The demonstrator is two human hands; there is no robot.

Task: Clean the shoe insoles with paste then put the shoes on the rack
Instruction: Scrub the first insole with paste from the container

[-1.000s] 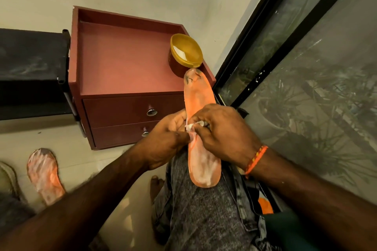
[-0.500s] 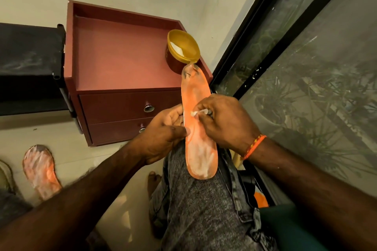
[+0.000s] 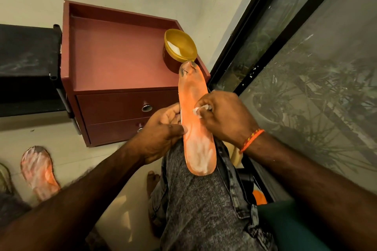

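The orange insole (image 3: 196, 126) lies along the person's knee so it has support, the left hand (image 3: 163, 134) pinches its left edge to keep it steady, and the right hand (image 3: 224, 116) holds what seems a small white wad (image 3: 199, 110) against the middle to rub paste.

A red-brown drawer cabinet (image 3: 114, 79) stands against the wall beside a dark-framed window (image 3: 306, 67).

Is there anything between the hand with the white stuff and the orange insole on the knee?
Nothing visible. The right hand pinches a small white wad and presses it straight onto the long orange foam insole, while the left hand grips the insole's other edge.
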